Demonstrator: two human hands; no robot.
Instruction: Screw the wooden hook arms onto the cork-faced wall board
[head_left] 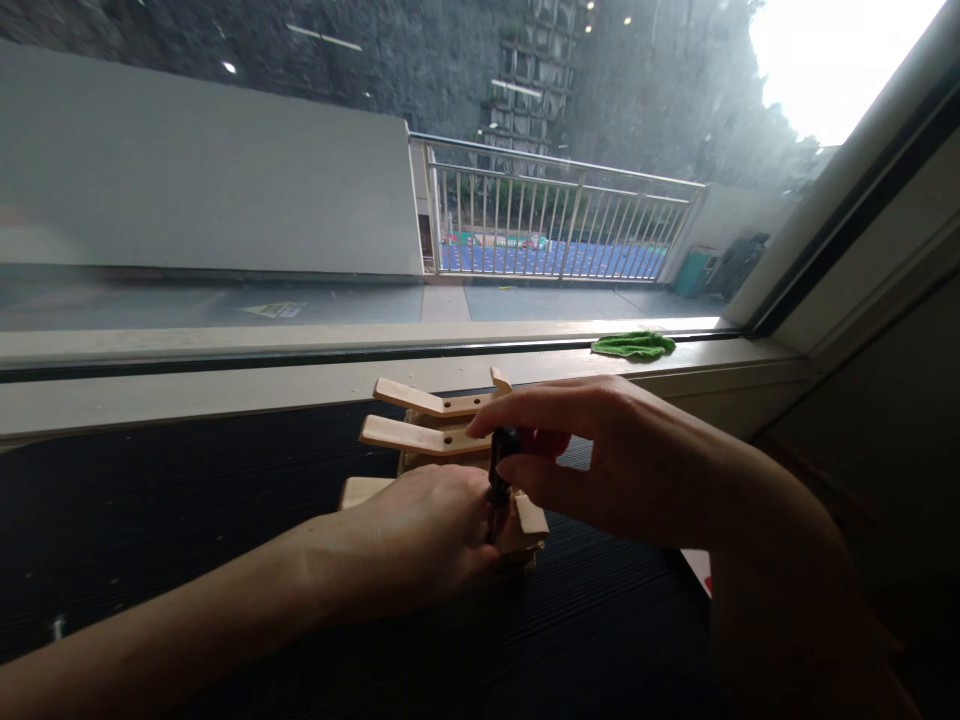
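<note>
My right hand (pixel 592 445) is closed around a screwdriver (pixel 504 450) with a dark and red handle, held upright with its shaft pointing down. Below it, my left hand (pixel 431 510) presses down on a wooden assembly (pixel 531 535), its fingertips close to the screwdriver's lower end and partly hidden. This assembly carries bent, light wooden strips set in rows. The far strip (pixel 409 394) and the middle strip (pixel 401 435) show dark holes or screw heads. My left hand covers most of the near strip (pixel 360 492). Whether the screwdriver tip sits in a screw is hidden.
The assembly rests on a dark, grained tabletop (pixel 247 500). Behind it run a pale window sill (pixel 187 395) and a large window; a green cloth (pixel 634 345) lies on the sill. A small metal screw-like piece (pixel 58 628) is at lower left.
</note>
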